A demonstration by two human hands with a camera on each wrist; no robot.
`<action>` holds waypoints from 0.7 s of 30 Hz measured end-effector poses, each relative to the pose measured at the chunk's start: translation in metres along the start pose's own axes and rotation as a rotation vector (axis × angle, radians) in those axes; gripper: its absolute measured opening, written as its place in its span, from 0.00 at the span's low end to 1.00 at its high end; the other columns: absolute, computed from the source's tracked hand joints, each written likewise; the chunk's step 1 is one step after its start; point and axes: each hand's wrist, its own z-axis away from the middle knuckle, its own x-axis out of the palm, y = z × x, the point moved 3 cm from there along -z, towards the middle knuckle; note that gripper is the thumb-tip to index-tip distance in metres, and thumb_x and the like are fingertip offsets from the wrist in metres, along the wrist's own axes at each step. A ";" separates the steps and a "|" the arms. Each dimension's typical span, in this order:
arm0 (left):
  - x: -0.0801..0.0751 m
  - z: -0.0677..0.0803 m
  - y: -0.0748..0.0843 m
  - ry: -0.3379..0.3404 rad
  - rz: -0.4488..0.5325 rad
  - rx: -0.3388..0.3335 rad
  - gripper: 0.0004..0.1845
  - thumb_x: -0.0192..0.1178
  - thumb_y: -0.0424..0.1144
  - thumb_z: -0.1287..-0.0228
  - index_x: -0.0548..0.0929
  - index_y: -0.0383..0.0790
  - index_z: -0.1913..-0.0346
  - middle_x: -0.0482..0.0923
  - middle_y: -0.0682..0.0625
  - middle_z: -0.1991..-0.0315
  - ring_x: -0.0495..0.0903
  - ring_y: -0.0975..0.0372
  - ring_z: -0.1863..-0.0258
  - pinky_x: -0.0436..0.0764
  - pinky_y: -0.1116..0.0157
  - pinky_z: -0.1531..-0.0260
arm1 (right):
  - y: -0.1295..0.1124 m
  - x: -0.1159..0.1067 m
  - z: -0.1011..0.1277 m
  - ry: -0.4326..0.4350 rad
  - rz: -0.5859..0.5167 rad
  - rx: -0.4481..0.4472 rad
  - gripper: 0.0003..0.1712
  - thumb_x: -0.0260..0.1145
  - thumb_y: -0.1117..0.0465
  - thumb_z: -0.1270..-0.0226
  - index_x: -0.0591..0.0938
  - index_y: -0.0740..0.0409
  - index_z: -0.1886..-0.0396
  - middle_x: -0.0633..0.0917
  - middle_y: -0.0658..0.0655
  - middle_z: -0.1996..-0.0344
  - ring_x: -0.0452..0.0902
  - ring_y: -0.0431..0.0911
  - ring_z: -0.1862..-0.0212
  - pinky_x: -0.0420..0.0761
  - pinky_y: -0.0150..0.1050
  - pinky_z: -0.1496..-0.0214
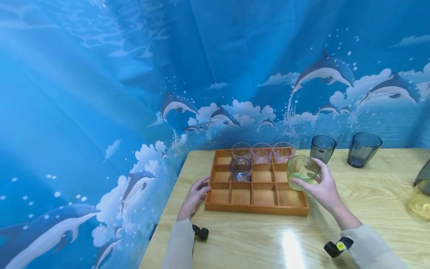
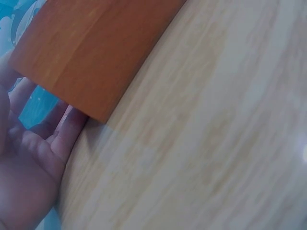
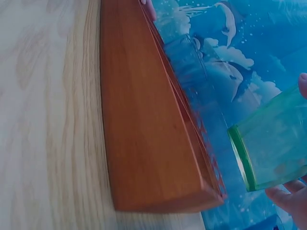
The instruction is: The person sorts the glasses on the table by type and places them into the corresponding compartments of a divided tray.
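While the left hand rests flat-fingered against the orange wooden compartment tray, the right hand grasps a green translucent plastic cup above it

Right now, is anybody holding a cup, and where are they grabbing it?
Yes. The right hand grips the green cup round its side. The left hand holds nothing; it touches the tray.

No readable text or labels anywhere.

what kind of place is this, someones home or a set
Likely a staged recording set, not a home: a dolphin-print backdrop hangs around a bare wooden table, with a compartment tray and coloured cups laid out.
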 end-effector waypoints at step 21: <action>0.001 0.011 0.018 -0.036 0.003 -0.015 0.25 0.56 0.38 0.35 0.69 0.45 0.34 0.70 0.42 0.45 0.70 0.56 0.49 0.74 0.59 0.53 | -0.011 0.051 -0.015 -0.081 -0.085 -0.035 0.53 0.75 0.55 0.51 0.55 0.58 0.30 0.64 0.66 0.41 0.66 0.62 0.45 0.73 0.57 0.52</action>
